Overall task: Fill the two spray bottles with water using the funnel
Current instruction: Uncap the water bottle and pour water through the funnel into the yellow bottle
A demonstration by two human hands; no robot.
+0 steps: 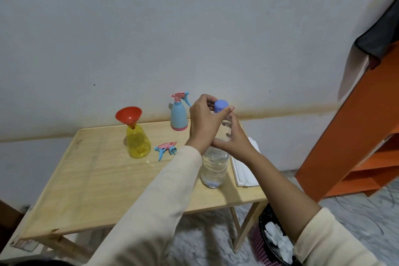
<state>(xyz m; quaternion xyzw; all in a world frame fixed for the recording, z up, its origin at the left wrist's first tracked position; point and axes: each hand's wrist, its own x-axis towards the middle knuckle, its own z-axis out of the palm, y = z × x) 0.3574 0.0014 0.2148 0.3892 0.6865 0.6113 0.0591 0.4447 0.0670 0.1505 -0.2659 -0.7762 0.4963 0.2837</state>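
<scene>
At the right end of the wooden bench (86, 179), a clear water bottle (214, 168) stands upright with both of the person's hands on it. The right hand (235, 142) is wrapped around the bottle's shoulder and steadies it, while the left hand (203, 123) pinches the blue cap (220, 106) between thumb and fingertips. The cap looks to be sitting on the neck, so the step in hand appears to be unscrewing it, and no pouring has begun.

Near the middle of the bench stands the yellow spray bottle (138, 142), open at the top, with the red funnel (128, 114) seated in its neck. It looks empty or nearly so. Its trigger head (165, 149) lies on the wood just to its right. The blue spray bottle (178, 116) stands further back near the wall with its own trigger head screwed on.

The next move likely calls for freeing the cap and putting it aside, then carrying the water bottle over and tipping it slowly above the funnel. A hand on the yellow spray bottle would help, since the funnel makes it top-heavy. The blue spray bottle must be opened before its turn.

A stack of white sheets (244, 170) lies beside the water bottle on the right.
</scene>
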